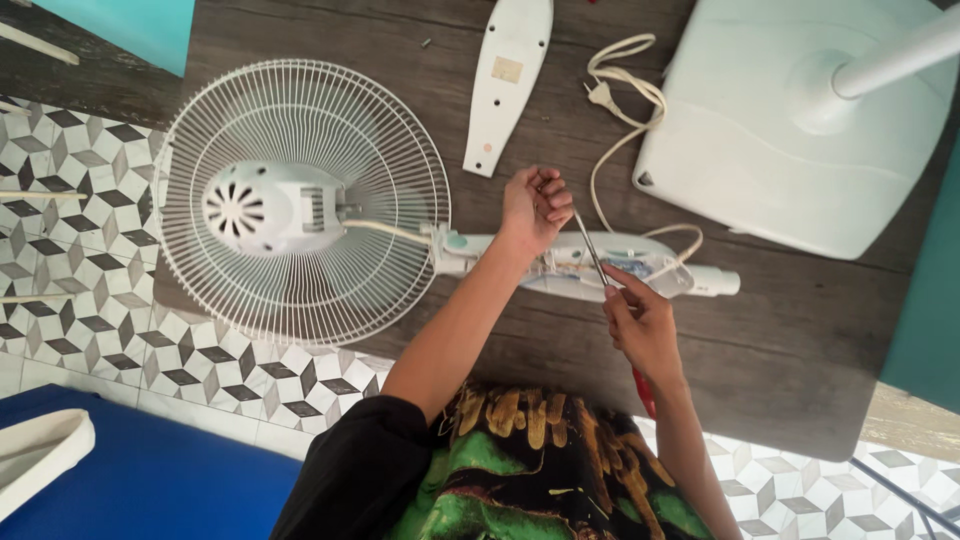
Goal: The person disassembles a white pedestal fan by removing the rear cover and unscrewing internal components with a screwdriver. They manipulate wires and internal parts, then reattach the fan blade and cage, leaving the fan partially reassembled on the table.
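Two hands work over the opened control housing [590,265] of a white fan. Left hand [535,205] sits w/ fingers curled in near the top of a thin metal shaft, wrist lying across the housing; can't tell if it actually pinches the shaft or just steadies it. Right hand [640,325] is clenched round a screwdriver [590,248], red handle poking out below the palm, shaft slanting up-left so the tip end lies betw. both hands, right over the housing's exposed insides. Housing runs left-right directly under the hands, wires visible inside, a short white tube sticking out its right end. To the left it joins the fan head [300,200]: round wire grille w/ the motor cover at centre, lying flat, partly over the counter [800,340] edge and above the patterned tile floor [90,250]. Above the left hand, apart from it, lies a long white cover panel [508,80], inner side up. A white power cord [625,110] w/ plug loops betw. that panel and the big white fan base [770,150] at upper right, pole rising from it. Cord trails down into the housing near the right hand. Counter is dark wood. Blue surface [160,470] at lower left w/ a white strap on it.
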